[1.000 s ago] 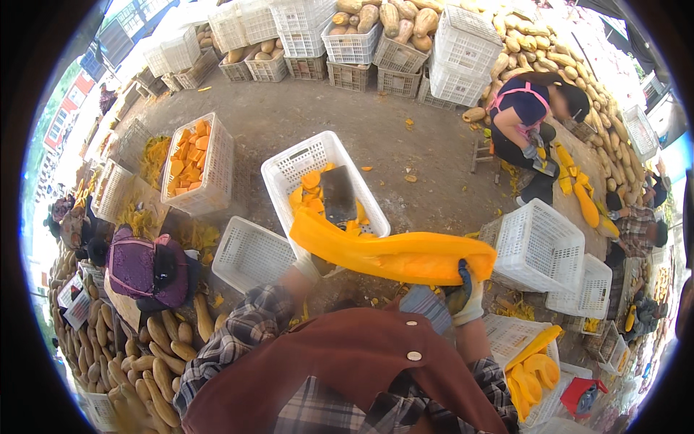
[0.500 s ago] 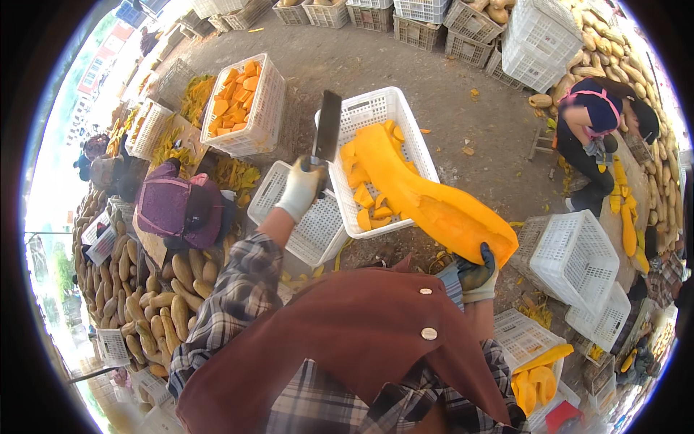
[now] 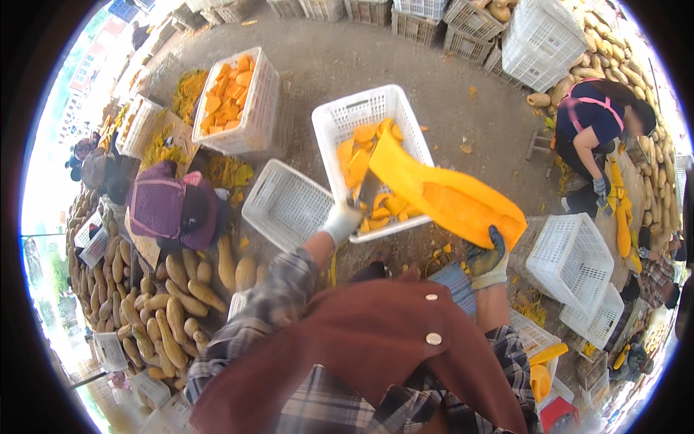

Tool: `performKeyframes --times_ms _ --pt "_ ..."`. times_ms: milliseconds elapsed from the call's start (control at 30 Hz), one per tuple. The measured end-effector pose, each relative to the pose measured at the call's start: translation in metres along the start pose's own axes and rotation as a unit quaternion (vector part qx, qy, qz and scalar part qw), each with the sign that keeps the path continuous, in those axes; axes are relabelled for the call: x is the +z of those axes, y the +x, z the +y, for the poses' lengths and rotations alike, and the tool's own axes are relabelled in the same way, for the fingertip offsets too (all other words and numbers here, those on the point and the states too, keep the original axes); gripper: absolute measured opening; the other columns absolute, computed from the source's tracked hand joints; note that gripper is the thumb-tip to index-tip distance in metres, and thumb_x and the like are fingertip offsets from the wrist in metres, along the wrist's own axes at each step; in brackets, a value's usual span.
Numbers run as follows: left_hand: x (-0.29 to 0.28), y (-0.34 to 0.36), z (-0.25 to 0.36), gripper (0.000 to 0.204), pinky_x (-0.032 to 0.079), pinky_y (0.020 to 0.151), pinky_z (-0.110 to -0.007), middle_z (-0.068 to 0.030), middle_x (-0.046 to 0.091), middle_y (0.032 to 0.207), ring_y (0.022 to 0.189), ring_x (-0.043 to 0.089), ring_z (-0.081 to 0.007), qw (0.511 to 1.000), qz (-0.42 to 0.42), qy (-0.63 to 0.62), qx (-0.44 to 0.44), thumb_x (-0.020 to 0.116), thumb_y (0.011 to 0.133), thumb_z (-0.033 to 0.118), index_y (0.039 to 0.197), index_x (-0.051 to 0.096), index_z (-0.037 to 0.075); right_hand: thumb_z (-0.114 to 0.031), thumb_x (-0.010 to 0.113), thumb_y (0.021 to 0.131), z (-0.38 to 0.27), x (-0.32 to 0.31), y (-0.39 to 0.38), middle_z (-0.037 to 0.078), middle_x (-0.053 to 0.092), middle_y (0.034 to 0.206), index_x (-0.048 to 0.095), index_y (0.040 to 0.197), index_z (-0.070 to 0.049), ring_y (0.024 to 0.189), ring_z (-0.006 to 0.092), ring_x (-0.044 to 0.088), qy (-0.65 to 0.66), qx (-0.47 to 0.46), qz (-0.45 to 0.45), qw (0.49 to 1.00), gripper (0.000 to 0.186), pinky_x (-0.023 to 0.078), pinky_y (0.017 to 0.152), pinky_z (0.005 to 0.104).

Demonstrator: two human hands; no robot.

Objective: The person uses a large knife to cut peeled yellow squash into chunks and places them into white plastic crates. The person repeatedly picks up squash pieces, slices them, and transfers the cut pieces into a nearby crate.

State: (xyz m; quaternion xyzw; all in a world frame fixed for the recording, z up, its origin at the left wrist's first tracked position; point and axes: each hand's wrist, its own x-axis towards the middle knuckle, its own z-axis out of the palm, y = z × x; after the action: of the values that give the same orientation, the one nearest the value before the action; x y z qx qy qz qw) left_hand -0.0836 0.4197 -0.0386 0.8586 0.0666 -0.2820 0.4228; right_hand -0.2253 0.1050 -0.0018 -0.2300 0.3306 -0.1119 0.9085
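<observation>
crate (image 3: 367, 106) under held pumpkin (image 3: 463, 199) contains orange chunks (image 3: 357, 166)

Left hand (image 3: 342, 222) forward, clenched; right hand (image 3: 489, 263) out right, fingers (image 3: 496, 236) bent.

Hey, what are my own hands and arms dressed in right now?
Your left glove shows a white back and cuff. Your right glove has a white cuff and dark blue-grey fingers with yellowish smears. Your left sleeve and right sleeve are dark-and-white plaid, ending short of the gloves.
</observation>
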Motion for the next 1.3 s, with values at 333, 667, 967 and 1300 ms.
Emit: performKeyframes --times_ms 333,667,967,1300 --pt "-0.028 0.005 0.019 0.032 0.054 0.069 -0.033 -0.0082 0.063 0.082 0.073 0.064 -0.0224 0.889 0.262 0.223 0.302 0.06 0.091 0.015 0.12 0.057 0.001 -0.009 0.063 0.089 0.01 0.035 0.029 0.016 0.057 0.134 0.047 0.137 -0.006 0.12 0.0372 0.058 -0.023 -0.016 -0.015 0.999 0.05 0.054 0.092 0.0542" --pt "-0.097 -0.016 0.072 0.029 0.056 0.059 -0.03 -0.01 0.066 0.088 0.073 0.066 -0.0172 0.906 0.213 -0.269 0.249 0.068 0.085 0.005 0.11 0.053 0.002 -0.012 0.06 0.092 0.026 0.051 0.05 0.018 0.055 0.136 0.045 0.138 -0.005 0.121 0.0388 0.057 -0.03 -0.02 0.007 0.999 0.049 0.053 0.096 0.0548" --pt "-0.019 -0.031 0.001 0.034 0.053 0.069 -0.032 -0.0121 0.067 0.089 0.076 0.064 -0.0187 0.998 0.05 -0.007 0.048 0.068 0.086 0.014 0.117 0.059 0.0 -0.015 0.062 0.092 0.039 0.077 0.058 0.017 0.056 0.135 0.047 0.137 -0.006 0.119 0.0388 0.058 -0.014 -0.007 -0.048 0.999 0.048 0.051 0.097 0.055" --pt "-0.028 -0.045 0.037 0.038 0.054 0.078 -0.041 -0.0165 0.066 0.086 0.085 0.067 -0.0309 0.969 0.14 0.006 0.204 0.067 0.085 0.012 0.12 0.054 0.003 -0.017 0.061 0.093 0.059 0.088 0.057 0.017 0.057 0.134 0.048 0.136 -0.007 0.119 0.0384 0.058 -0.042 0.005 -0.026 0.999 0.046 0.052 0.096 0.0543"
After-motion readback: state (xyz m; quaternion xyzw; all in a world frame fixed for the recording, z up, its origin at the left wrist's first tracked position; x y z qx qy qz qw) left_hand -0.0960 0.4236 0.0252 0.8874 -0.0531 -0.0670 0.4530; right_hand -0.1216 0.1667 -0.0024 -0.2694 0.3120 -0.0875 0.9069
